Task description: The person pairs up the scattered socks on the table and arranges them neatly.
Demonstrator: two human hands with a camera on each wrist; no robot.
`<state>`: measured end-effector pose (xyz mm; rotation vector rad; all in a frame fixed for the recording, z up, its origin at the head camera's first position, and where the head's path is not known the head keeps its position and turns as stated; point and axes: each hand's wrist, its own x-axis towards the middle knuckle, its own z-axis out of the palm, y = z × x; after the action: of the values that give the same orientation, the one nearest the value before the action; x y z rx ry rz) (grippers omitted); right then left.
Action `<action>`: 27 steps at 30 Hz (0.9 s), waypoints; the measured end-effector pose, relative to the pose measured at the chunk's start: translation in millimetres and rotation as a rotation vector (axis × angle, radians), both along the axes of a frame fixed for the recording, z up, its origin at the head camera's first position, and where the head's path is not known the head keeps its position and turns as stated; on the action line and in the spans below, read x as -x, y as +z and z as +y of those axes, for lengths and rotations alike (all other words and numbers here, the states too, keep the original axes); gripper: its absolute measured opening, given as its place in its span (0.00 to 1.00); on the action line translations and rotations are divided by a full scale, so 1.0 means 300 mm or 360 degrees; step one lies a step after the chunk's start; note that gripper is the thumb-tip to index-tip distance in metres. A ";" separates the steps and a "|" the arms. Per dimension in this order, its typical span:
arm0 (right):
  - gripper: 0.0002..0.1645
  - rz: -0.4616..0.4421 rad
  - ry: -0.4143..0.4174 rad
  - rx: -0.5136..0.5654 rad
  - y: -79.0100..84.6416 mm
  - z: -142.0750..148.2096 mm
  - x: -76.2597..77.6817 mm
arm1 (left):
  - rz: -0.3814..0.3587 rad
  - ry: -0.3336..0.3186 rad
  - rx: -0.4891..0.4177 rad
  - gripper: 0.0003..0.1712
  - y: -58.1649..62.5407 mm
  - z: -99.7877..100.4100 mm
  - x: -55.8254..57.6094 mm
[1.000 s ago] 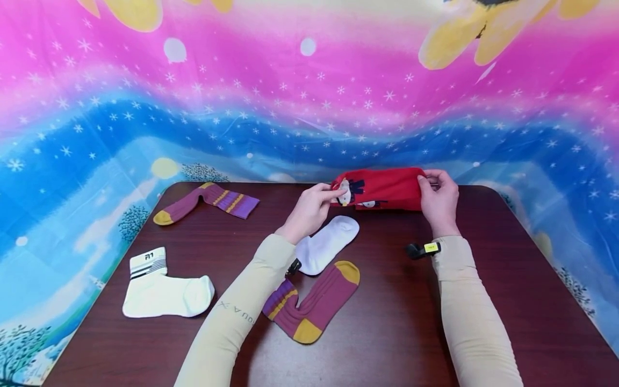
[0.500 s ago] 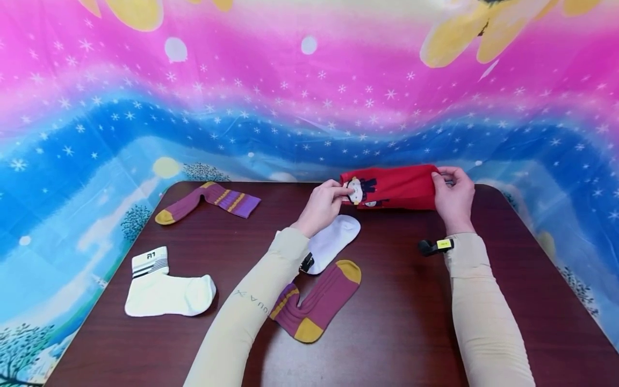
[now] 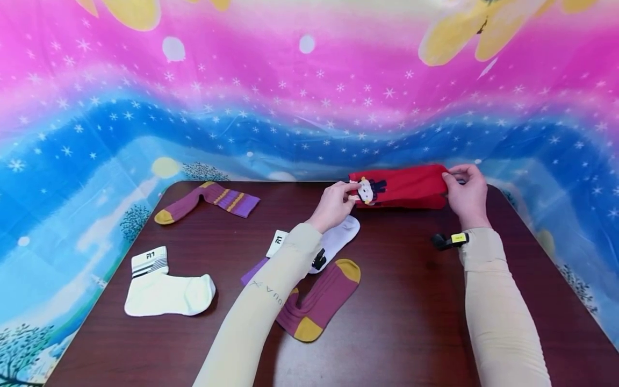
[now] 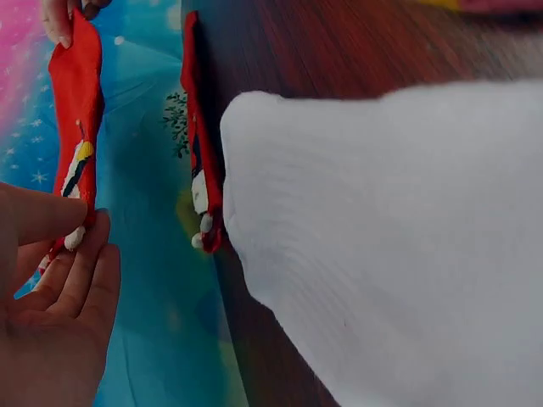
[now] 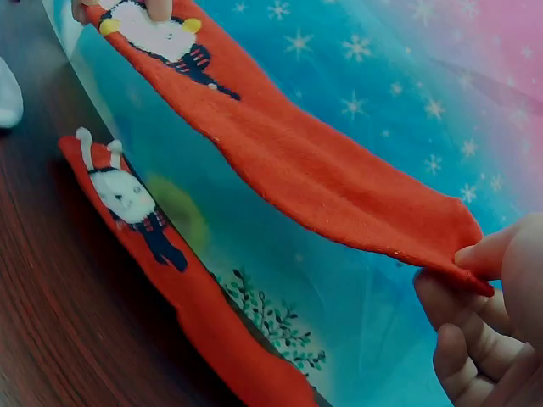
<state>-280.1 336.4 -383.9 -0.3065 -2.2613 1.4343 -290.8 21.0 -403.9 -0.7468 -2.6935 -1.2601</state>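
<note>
Both arms reach toward the far edge of the table (image 3: 396, 312): the left hand (image 3: 333, 205) pinches one end of a red sock (image 3: 411, 181), the right hand (image 3: 468, 193) the other, stretching it above a second red sock (image 5: 225, 335) lying along that edge. The left sleeve (image 3: 251, 317) partly hides a white sock (image 3: 340, 239) and a maroon sock (image 3: 325, 298). Another maroon sock (image 3: 186, 208) lies near the far left corner, another white sock (image 3: 162, 295) by the left edge.
</note>
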 end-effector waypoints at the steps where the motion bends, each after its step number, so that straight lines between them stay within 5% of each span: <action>1: 0.09 -0.0016 0.0010 0.0002 0.000 0.007 0.000 | -0.0004 -0.0005 0.0001 0.26 0.000 0.004 0.001; 11: 0.20 -0.0163 0.0065 -0.0118 0.013 0.057 0.009 | -0.0150 -0.0147 0.0021 0.27 -0.003 0.041 0.026; 21: 0.24 -0.0299 0.0163 -0.0083 -0.009 0.077 0.040 | -0.0243 -0.0007 0.0001 0.27 -0.026 0.088 0.069; 27: 0.25 -0.0342 0.0217 -0.0106 -0.030 0.090 0.061 | -0.0339 -0.0050 0.0069 0.28 -0.037 0.096 0.102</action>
<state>-298.3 363.4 -393.0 -0.3035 -2.5403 1.4500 -321.4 49.9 -414.9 -0.6987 -2.8956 -1.3651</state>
